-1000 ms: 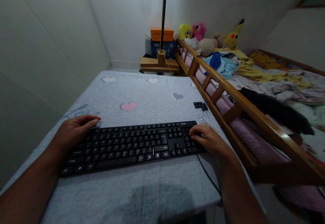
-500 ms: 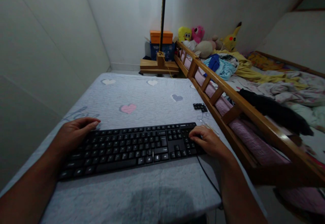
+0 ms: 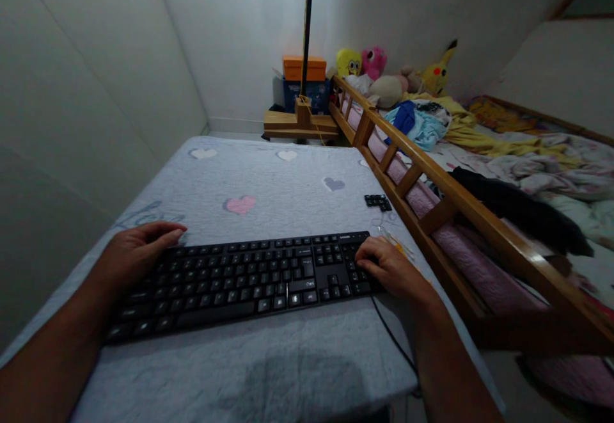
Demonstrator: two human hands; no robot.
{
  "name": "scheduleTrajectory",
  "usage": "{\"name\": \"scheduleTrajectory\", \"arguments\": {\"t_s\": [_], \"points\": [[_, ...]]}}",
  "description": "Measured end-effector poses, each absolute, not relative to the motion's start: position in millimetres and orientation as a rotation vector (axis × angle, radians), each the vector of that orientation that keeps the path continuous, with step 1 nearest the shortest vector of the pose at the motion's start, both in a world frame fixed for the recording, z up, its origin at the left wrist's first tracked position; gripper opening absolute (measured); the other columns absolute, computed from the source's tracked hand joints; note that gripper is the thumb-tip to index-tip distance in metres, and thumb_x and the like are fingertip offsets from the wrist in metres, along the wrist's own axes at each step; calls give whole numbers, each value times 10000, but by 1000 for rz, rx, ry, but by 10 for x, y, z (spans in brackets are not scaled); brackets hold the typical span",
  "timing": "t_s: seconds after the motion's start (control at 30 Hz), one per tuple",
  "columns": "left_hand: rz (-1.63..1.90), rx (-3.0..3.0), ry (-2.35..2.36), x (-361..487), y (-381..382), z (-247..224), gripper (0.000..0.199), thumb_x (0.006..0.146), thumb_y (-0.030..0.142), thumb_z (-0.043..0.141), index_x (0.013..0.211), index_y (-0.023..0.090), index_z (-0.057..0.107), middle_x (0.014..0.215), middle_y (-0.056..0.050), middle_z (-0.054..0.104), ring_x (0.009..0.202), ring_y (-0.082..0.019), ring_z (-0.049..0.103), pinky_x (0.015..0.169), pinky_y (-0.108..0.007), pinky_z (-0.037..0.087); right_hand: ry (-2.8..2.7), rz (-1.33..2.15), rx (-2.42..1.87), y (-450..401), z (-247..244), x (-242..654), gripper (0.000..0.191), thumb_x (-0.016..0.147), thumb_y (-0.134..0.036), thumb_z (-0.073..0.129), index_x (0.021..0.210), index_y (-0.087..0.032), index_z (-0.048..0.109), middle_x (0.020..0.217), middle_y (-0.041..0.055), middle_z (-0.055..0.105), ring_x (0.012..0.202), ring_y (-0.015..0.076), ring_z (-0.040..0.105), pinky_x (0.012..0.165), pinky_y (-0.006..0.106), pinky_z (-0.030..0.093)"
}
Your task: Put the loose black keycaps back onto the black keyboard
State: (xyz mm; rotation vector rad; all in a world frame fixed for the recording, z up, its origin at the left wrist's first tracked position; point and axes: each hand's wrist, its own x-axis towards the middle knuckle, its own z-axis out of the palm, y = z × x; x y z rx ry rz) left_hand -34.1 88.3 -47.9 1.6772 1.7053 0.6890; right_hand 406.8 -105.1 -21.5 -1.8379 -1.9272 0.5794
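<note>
A black keyboard (image 3: 225, 282) lies across the cloth-covered table in front of me. My left hand (image 3: 139, 250) rests by its far left end, covering part of it. The thumb and fingers there are drawn close, with a small pale patch at their tips that is too faint to name. Over the number pad at the right end, my right hand (image 3: 388, 266) has curled fingers with the tips pinched at the keys; what they grip is hidden. Beyond this hand several loose black keycaps (image 3: 378, 202) lie together. Thin pale sticks (image 3: 405, 250) are beside its knuckles.
The keyboard cable (image 3: 393, 336) runs toward the table's front right corner. A wooden bed rail (image 3: 446, 186) borders the table on the right, with bedding and plush toys behind it. A stand with a wooden base (image 3: 283, 125) and an orange box (image 3: 304, 68) are beyond the far edge.
The view has shifted very slightly. Both hands keep about the same place at the keyboard, and the loose keycaps have not moved.
</note>
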Motion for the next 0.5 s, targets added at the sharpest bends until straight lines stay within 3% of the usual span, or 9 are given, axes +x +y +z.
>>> {"name": "scheduleTrajectory", "arguments": {"t_s": [0.3, 0.5], "points": [[707, 1704, 1705, -360, 888, -500, 487, 610, 577, 678, 913, 202, 751, 958, -58, 769, 939, -300, 686, 901, -385, 495, -1904, 551, -1844, -1048, -220, 4040, 141, 847, -92, 593, 779, -210, 628, 841, 21, 629, 856, 198, 535, 801, 344, 390], [695, 1705, 1706, -341, 878, -488, 479, 610, 570, 680, 913, 207, 752, 987, -65, 769, 965, -308, 678, 902, -386, 485, -1789, 421, -1806, -1077, -140, 4066, 105, 896, -176, 582, 802, -220, 593, 843, 27, 619, 891, 214, 542, 844, 365, 394]]}}
